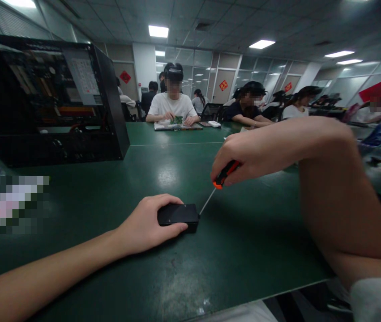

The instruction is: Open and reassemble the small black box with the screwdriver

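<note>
A small black box [177, 213] with screws in its top lies on the green table. My left hand [146, 222] is closed around its left end, thumb along the near side and fingers over the far side. In my right hand [235, 156] is a screwdriver [224, 175] with a black and orange handle, held at a slant. Its thin metal shaft runs down to the left, and the tip meets the right end face of the box near its top edge. What the tip sits in is too small to tell.
An open black computer case [109, 98] stands at the back left of the green table [109, 192]. Across from me a person [173, 105] handles a green circuit board [177, 120]. Other people sit further right. A blurred-out item [12, 203] lies at the left edge.
</note>
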Demonstrator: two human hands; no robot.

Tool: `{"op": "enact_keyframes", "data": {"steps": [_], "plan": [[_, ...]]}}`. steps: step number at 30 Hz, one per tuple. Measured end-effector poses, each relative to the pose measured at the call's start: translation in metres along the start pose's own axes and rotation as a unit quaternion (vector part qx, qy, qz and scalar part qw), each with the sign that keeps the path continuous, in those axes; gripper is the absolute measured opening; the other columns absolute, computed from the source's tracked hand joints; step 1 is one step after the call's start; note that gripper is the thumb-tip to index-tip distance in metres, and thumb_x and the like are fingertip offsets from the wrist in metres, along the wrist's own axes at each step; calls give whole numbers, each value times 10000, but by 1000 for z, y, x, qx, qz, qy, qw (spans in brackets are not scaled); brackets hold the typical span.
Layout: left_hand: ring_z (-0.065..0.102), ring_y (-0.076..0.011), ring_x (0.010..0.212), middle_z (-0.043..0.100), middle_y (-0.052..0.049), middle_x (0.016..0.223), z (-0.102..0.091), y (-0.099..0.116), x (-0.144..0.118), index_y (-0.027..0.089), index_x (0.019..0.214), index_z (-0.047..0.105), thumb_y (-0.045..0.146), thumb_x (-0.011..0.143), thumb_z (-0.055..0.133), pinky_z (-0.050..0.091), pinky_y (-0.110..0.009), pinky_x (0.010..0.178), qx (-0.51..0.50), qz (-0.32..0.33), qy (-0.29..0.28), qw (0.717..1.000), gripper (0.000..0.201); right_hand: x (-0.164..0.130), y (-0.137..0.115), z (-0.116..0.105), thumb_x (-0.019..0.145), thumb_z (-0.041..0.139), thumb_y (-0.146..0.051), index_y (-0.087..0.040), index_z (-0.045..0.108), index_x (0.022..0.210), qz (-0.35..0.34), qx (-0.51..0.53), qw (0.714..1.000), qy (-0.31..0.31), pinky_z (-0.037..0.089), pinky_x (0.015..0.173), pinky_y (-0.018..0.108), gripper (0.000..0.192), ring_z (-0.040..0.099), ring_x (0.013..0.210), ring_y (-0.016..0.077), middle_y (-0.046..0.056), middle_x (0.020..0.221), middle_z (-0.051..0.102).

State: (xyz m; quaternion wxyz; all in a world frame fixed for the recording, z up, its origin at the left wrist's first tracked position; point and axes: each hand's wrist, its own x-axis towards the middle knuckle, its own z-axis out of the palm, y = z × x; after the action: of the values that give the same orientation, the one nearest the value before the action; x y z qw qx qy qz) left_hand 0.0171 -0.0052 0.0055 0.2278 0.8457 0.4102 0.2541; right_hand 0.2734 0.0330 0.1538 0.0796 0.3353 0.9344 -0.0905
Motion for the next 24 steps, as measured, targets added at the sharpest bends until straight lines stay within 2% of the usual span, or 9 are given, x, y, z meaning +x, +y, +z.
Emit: {"op": "enact_keyframes", "data": {"steps": [2, 5, 9, 16, 20, 24], "plan": [[718, -254, 909, 774, -60, 1053, 1, -1, 0, 197, 1095, 723, 364, 808, 765, 553, -349, 812, -1, 6, 2, 1000, 335, 9, -5, 2, 880, 650, -238, -177, 800, 996, -27, -8, 998, -60, 441, 634, 213, 200, 656, 704, 108, -7, 861, 776], [722, -253, 911, 775, -53, 1051, 1, -2, 1, 202, 1103, 717, 376, 816, 766, 553, -341, 807, 2, 18, 11, 1000, 340, 21, -6, 4, 903, 599, -199, -177, 794, 1029, -33, -16, 996, -81, 437, 634, 210, 232, 662, 737, 107, -7, 893, 775], [719, -255, 919, 770, -56, 1064, 2, -4, 1, 200, 1116, 713, 379, 813, 770, 547, -344, 813, 4, 17, 10, 1000, 356, 25, 4, 0, 880, 650, -289, -167, 779, 1100, -33, 16, 992, -120, 482, 716, 225, 283, 694, 844, 145, 18, 990, 780], [706, -254, 928, 759, -56, 1073, 1, -3, 0, 192, 1141, 707, 399, 820, 770, 533, -345, 810, -10, 4, -2, 1000, 388, 11, 15, -14, 898, 630, -330, -174, 772, 1139, 15, 34, 994, -100, 513, 781, 260, 321, 708, 917, 183, 25, 1040, 780], [701, -245, 919, 757, -48, 1064, 0, -3, 1, 197, 1139, 712, 399, 865, 728, 520, -341, 814, -12, 13, -7, 1000, 340, 11, 17, -14, 893, 644, -302, -187, 782, 1101, 1, 41, 996, -84, 506, 821, 274, 275, 709, 934, 187, 17, 1003, 784], [692, -231, 925, 749, -40, 1066, 0, -4, 1, 197, 1140, 703, 376, 880, 715, 508, -325, 811, -22, 21, 1, 1000, 315, 11, 23, -15, 902, 641, -339, -173, 767, 1137, -26, 52, 996, -75, 507, 840, 258, 314, 701, 968, 180, 26, 1064, 772]]}}
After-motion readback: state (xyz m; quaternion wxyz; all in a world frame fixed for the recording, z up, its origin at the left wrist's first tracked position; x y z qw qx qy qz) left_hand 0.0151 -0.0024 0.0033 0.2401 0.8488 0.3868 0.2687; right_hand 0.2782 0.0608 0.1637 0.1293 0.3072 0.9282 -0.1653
